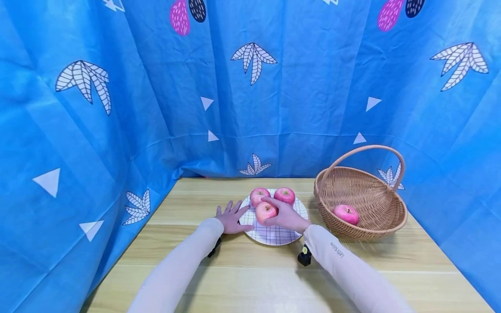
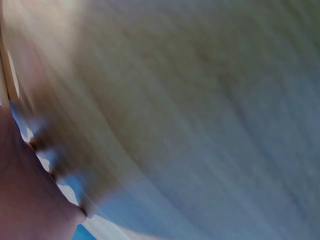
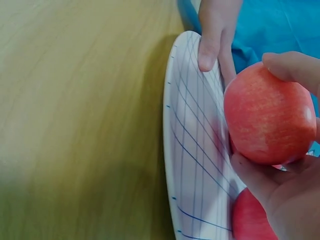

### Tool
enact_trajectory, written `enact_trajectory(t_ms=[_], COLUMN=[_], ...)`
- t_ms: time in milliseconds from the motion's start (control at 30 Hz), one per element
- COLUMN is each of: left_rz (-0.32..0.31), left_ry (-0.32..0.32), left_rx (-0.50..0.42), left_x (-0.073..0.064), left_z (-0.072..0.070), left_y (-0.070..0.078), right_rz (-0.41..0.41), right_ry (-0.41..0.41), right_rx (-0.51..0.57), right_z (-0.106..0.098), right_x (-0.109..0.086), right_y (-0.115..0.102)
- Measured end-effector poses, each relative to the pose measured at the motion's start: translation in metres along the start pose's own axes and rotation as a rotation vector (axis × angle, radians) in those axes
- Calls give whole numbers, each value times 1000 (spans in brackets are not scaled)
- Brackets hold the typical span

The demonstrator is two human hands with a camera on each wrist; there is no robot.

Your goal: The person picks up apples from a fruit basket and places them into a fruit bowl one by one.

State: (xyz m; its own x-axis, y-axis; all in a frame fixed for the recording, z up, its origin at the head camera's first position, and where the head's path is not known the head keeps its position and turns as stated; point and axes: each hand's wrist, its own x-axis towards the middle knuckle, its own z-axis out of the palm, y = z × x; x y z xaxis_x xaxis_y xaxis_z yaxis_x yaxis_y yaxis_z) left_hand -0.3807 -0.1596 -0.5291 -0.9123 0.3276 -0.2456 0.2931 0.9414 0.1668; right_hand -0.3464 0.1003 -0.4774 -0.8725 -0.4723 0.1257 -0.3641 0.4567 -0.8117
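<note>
My right hand [image 1: 288, 217] grips a red apple [image 1: 265, 212] over the white plate [image 1: 270, 236] with blue grid lines. In the right wrist view, thumb and fingers curl round this apple [image 3: 270, 117], which stands off the plate's surface [image 3: 192, 130]. Two more apples lie on the plate, one behind the held one [image 1: 258, 194] and one to its right [image 1: 285, 195]. My left hand [image 1: 231, 221] rests at the plate's left rim with fingers spread and its thumb over the edge. Only part of that hand [image 2: 30, 195] shows in the left wrist view, against the wood.
A wicker basket [image 1: 362, 232] with a tall handle stands at the right of the wooden table [image 1: 250, 282], tilted toward me. One apple [image 1: 346, 214] lies inside it. Blue patterned curtains [image 1: 297, 108] enclose the table at the back and both sides.
</note>
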Motion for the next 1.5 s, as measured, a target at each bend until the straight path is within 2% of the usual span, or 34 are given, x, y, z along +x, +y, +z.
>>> enact_trajectory(t_ms=[267, 433, 567, 800, 1000, 1500], left_rz=[-2, 15, 12, -3, 1, 4], left_ry=[4, 14, 14, 14, 22, 28], left_rx=[18, -18, -11, 3, 3, -16], left_x=[2, -2, -4, -14, -13, -5], left_z=[3, -1, -2, -11, -9, -2], left_y=[-2, 0, 2, 11, 9, 4], right_rz=[2, -37, -59, -43, -56, -36], right_ry=[19, 22, 39, 60, 74, 31], right_rx=[6, 6, 3, 16, 48, 67], right_z=[10, 16, 20, 22, 23, 17], right_x=[-1, -1, -1, -2, -5, -9], right_y=[7, 9, 8, 7, 5, 6])
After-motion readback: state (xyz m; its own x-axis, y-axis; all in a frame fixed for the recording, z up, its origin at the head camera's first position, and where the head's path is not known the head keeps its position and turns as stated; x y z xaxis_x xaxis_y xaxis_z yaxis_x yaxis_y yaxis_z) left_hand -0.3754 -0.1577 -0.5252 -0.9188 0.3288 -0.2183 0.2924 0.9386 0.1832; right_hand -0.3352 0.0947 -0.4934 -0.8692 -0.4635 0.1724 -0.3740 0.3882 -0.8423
